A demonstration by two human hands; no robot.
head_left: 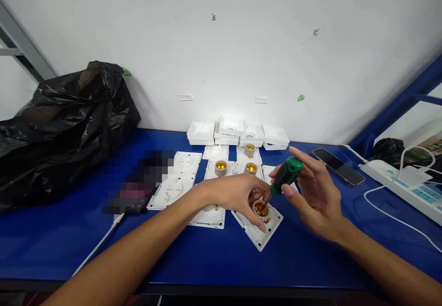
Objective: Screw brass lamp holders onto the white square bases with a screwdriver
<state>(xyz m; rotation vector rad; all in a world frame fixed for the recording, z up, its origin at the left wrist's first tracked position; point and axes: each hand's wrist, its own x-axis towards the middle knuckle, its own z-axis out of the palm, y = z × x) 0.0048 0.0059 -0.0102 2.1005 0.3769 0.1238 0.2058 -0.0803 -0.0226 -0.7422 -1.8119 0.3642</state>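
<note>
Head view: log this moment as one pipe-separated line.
left hand: around gold-lined socket on white plate | right hand: holding green screwdriver, shaft into socket | blue table: black bag left, power strip right

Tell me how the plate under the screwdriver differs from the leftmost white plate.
The plate under the screwdriver lies corner-on to the table; the leftmost plate lies nearly square. The screwdriver's plate carries a gold-lined cup, the leftmost plate a low white fitting. Both are white.

The screwdriver handle [287, 174] is two-tone green; the socket [257, 205] at its seven o'clock is gold inside, its plate [259, 240] white. The worktop [207, 260] is plain blue, the bag [86, 121] at nine o'clock black.
</note>
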